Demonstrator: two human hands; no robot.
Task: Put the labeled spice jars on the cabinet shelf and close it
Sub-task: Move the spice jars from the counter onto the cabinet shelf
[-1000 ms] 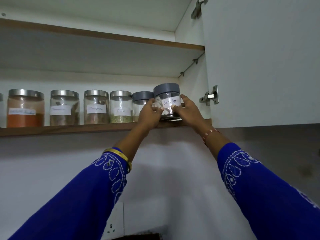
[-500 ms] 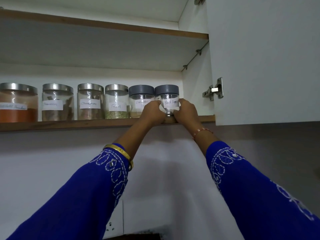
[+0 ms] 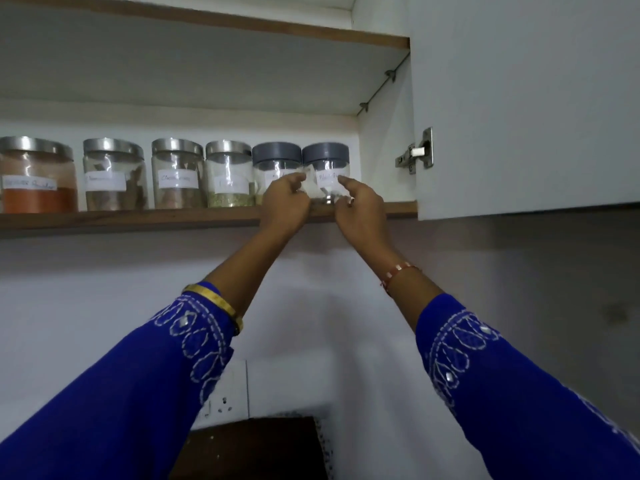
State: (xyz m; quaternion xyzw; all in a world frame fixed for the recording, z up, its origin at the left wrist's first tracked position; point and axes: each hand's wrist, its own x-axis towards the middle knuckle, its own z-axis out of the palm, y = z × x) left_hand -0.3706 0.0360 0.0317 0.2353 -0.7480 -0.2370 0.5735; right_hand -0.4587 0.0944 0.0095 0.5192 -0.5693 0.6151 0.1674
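**Figure: Both hands at the last jar on the cabinet shelf**

Six labelled jars stood in a row along the front of the wooden cabinet shelf (image 3: 138,220). From 9 o'clock toward the centre these were: a steel-lidded jar of orange-red powder (image 3: 36,174), a steel-lidded jar of dark leaves (image 3: 114,174), a steel-lidded jar of brown pieces (image 3: 177,174), a steel-lidded jar of greenish seeds (image 3: 228,174), a first grey-lidded jar (image 3: 276,164), and a second grey-lidded jar (image 3: 325,164), the label of which began "Black". The two grey-lidded jars stood touching, upright, with the second nearest the cabinet side wall (image 3: 384,150) at 3 o'clock.

The left hand (image 3: 285,202) was raised before the lower part of the first grey-lidded jar, its fingers loosely bent and gripping nothing; whether the fingertips touched the glass could not be told. The right hand (image 3: 360,209) was raised at 3 o'clock of the second grey-lidded jar, its forefinger extended to the label edge and the other fingers slack, so that the jar stood ungrasped on the shelf.

The white cabinet door (image 3: 519,98) hung open at 3 o'clock, with a metal hinge (image 3: 417,155) visible on its inner face. A bare upper shelf (image 3: 207,26) ran at 12 o'clock. Both forearms wore blue embroidered sleeves (image 3: 138,393); a gold bangle (image 3: 214,303) circled the left wrist and a thread bracelet (image 3: 398,271) the right. A wall socket (image 3: 225,396) sat at 6 o'clock.
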